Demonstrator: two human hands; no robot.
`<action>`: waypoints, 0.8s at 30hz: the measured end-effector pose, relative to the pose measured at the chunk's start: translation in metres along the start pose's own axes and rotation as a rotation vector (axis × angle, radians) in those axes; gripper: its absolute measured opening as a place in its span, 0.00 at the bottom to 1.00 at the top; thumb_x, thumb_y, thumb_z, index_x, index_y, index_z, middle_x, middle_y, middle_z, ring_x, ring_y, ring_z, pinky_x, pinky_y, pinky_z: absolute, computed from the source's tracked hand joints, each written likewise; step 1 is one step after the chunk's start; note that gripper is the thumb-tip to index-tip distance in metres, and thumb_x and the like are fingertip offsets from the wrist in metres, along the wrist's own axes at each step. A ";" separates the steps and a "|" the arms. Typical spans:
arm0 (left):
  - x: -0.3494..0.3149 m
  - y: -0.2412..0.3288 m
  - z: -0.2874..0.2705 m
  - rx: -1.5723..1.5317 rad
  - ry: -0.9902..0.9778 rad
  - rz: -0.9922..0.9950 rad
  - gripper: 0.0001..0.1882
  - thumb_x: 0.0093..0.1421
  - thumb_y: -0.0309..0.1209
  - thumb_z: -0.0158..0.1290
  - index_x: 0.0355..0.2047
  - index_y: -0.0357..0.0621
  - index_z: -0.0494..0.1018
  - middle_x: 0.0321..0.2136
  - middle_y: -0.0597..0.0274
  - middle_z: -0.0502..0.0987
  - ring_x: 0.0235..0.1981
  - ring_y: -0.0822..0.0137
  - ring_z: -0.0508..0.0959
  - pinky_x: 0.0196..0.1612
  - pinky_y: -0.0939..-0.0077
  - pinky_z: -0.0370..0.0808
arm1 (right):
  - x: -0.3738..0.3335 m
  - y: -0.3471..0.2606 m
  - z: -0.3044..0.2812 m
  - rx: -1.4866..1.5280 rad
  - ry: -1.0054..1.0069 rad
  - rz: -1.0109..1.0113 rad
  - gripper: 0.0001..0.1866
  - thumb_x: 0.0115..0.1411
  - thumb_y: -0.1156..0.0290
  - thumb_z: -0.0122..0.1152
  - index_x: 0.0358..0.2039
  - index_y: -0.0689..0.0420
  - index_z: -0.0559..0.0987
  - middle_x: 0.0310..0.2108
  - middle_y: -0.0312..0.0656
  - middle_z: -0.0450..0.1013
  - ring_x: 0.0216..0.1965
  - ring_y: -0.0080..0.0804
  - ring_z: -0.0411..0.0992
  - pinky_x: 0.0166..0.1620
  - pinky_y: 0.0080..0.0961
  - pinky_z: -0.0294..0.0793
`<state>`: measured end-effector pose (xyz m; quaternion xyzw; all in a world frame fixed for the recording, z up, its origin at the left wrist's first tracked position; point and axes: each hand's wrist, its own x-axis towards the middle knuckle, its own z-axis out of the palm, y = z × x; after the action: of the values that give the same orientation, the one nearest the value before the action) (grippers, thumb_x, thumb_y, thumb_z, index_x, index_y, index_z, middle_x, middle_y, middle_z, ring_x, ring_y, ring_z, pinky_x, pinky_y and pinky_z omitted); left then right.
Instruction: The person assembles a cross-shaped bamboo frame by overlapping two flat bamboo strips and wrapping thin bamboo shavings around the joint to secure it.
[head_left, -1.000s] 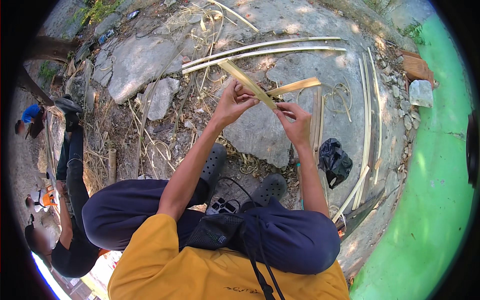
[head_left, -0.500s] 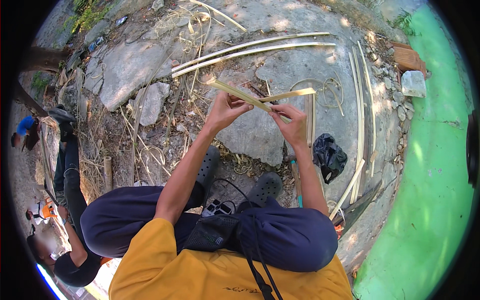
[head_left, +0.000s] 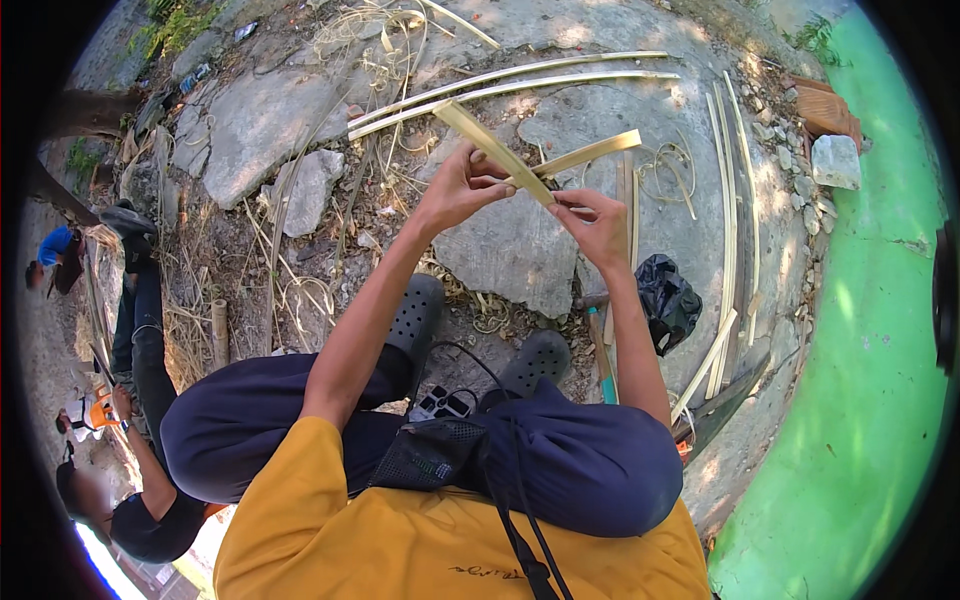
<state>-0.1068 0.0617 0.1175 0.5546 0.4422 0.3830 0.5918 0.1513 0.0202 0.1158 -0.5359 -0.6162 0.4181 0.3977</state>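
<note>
In front of my knees, two pale bamboo strips cross each other. The longer bamboo strip [head_left: 488,138] slants from upper left down toward my right hand, its broad face showing. A second bamboo strip [head_left: 597,150] reaches out to the right from near the crossing. My left hand [head_left: 467,190] is closed at the crossing, thumb and fingers pinching there; how each strip is gripped is partly hidden. The thumb and fingertips of my right hand [head_left: 598,222] pinch the lower end of the longer strip.
Long split bamboo strips [head_left: 540,82] lie on cracked concrete ahead, with more bamboo strips [head_left: 733,230] at right. A black plastic bag [head_left: 667,303] sits beside my right forearm. A tool with a teal end [head_left: 605,372] lies nearby. Green water [head_left: 850,370] borders the right; another person [head_left: 160,510] sits at left.
The longer strip has turned, showing more of its broad face, and its upper end stands higher. My right hand has moved slightly to the right. The whole view has shifted a little.
</note>
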 end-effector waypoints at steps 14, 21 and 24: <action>-0.005 -0.001 -0.004 -0.019 -0.057 -0.059 0.35 0.62 0.25 0.67 0.65 0.40 0.61 0.49 0.52 0.81 0.51 0.61 0.84 0.56 0.62 0.82 | 0.000 -0.004 -0.005 0.006 -0.105 0.158 0.13 0.57 0.70 0.78 0.43 0.59 0.90 0.36 0.42 0.86 0.38 0.28 0.85 0.43 0.27 0.85; -0.007 0.006 0.004 0.020 -0.005 -0.065 0.30 0.62 0.30 0.69 0.58 0.39 0.64 0.46 0.50 0.83 0.48 0.59 0.86 0.51 0.66 0.84 | -0.003 -0.006 -0.010 0.010 -0.137 0.154 0.13 0.57 0.71 0.77 0.42 0.61 0.90 0.35 0.43 0.86 0.36 0.29 0.85 0.44 0.26 0.84; -0.005 0.002 0.005 0.043 -0.013 -0.078 0.32 0.61 0.31 0.71 0.58 0.39 0.65 0.44 0.51 0.84 0.47 0.60 0.86 0.50 0.67 0.84 | -0.003 -0.007 -0.010 0.009 -0.154 0.174 0.13 0.57 0.71 0.77 0.42 0.61 0.89 0.35 0.43 0.86 0.36 0.28 0.84 0.43 0.26 0.84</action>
<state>-0.1036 0.0561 0.1203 0.5519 0.4677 0.3465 0.5972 0.1584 0.0175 0.1254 -0.5518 -0.5942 0.4938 0.3140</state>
